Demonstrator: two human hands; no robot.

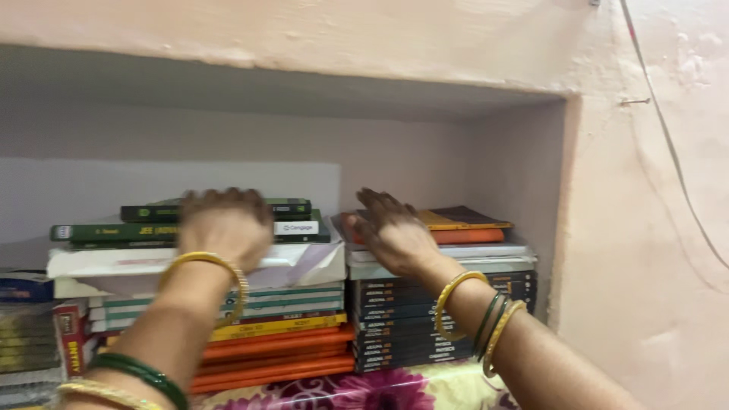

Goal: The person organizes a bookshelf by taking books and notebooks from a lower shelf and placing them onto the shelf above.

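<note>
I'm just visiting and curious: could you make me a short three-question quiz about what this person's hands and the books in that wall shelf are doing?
1. True or false: the left hand rests on the green books topping the left stack.
2. What lies under the right hand? A) the orange books B) the top of the dark stack C) the flowered cloth
3. What colour are the bangles nearest each hand?

Key:
1. True.
2. B. The right hand lies on the pale books capping the dark stack, beside a thin orange book.
3. Yellow; green ones sit farther up both arms.
</note>
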